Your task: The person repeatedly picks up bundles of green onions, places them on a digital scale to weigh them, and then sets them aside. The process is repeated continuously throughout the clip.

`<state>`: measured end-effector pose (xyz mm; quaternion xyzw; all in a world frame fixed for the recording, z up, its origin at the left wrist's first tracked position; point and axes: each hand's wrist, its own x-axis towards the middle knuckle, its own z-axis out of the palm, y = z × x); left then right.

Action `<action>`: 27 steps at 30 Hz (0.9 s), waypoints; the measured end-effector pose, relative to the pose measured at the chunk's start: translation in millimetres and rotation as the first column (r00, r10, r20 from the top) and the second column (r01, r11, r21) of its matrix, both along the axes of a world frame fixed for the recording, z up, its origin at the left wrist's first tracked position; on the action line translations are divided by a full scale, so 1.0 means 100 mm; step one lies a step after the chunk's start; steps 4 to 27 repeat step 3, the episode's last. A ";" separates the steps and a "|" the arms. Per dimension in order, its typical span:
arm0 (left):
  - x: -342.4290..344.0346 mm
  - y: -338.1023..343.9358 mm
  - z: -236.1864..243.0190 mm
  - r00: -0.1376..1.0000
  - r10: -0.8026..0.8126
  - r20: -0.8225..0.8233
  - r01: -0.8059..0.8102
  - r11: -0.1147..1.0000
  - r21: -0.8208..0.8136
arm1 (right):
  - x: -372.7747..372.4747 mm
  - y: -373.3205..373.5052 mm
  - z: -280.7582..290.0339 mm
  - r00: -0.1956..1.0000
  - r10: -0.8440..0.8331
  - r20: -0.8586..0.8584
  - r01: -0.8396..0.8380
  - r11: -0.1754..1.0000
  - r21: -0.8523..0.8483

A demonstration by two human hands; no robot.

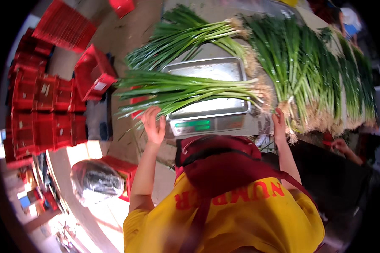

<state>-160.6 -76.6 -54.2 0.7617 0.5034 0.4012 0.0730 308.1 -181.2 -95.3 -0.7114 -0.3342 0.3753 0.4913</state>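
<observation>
A bunch of spring onions (198,86) lies across a shallow metal tray (228,113) on a scale (230,124) with a lit green display. Its leaves stick out past the tray on the left and its pale roots on the right. My left hand (153,126) is open, fingers apart, just below the leaves by the tray's left corner; whether it touches them I cannot tell. Beside the root ends, my right hand (279,123) is open with fingers stretched upward, holding nothing I can see.
Behind the tray lie more spring onions (185,38). A long row of them (291,55) covers the table to the right. Red crates (46,92) are stacked at the left, and a clear plastic bag (98,182) sits near a red crate. Another person's hand (340,146) shows at the right.
</observation>
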 end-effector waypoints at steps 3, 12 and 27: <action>0.32 0.17 0.10 0.973 -0.146 -0.179 0.150 0.989 0.006 | 0.33 0.08 -0.51 0.954 -0.291 -0.075 0.283 0.954 -0.093; 0.32 0.17 0.10 0.973 -0.146 -0.179 0.150 0.989 0.006 | 0.33 0.08 -0.51 0.954 -0.291 -0.075 0.283 0.954 -0.093; 0.32 0.17 0.10 0.973 -0.146 -0.179 0.150 0.989 0.006 | 0.33 0.08 -0.51 0.954 -0.291 -0.075 0.283 0.954 -0.093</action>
